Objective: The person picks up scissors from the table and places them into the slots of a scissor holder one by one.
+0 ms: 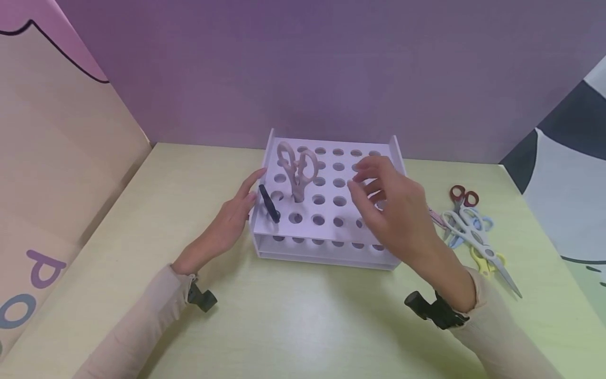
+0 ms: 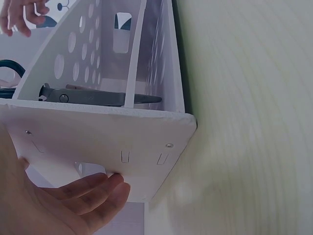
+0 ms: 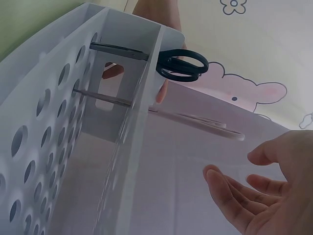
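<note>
A white rack with rows of round holes stands on the table. Pale pink scissors stand handles-up in one hole. Black-handled scissors sit in another by the left side, their dark blades reaching through the lower shelf. My left hand touches the rack's left side panel, its fingers extended near the cutout. Over the right part of the rack hovers my right hand. Its fingers are loosely bent with nothing between them, apart from the pink handles in the right wrist view.
Right of the rack lies a pile of scissors: red-handled, white, yellow-handled and blue-handled ones among them. Behind the table rises a purple panel. A printed panel borders the left side.
</note>
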`<action>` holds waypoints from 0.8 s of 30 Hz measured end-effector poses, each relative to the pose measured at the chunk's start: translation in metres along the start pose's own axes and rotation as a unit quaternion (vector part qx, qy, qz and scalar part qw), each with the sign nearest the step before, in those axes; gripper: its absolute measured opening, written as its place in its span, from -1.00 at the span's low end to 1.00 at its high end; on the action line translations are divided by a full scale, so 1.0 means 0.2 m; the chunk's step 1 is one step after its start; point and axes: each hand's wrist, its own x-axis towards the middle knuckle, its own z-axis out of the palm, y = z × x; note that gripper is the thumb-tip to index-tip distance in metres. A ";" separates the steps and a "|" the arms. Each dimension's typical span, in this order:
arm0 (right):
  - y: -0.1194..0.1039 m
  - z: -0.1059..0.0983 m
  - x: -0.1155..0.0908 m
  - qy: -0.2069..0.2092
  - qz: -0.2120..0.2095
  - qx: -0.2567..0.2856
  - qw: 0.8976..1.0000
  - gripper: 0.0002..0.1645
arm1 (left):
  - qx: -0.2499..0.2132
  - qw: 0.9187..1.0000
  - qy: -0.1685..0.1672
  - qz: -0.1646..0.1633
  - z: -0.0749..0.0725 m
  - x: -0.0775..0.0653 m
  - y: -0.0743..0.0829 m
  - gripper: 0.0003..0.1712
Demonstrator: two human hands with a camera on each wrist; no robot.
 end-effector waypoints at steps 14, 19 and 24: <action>0.04 -0.15 -0.12 0.047 0.023 -0.021 0.998 -0.68 | -0.007 1.000 -0.004 -0.001 0.00 0.00 0.00 -0.46; 0.08 -0.20 -0.16 0.073 0.034 -0.034 0.996 -0.69 | -0.009 1.000 -0.006 0.000 -0.01 0.00 -0.01 -0.45; 0.13 -0.25 -0.21 0.093 0.048 -0.044 0.994 -0.68 | -0.013 1.000 -0.008 -0.003 0.00 0.00 -0.01 -0.46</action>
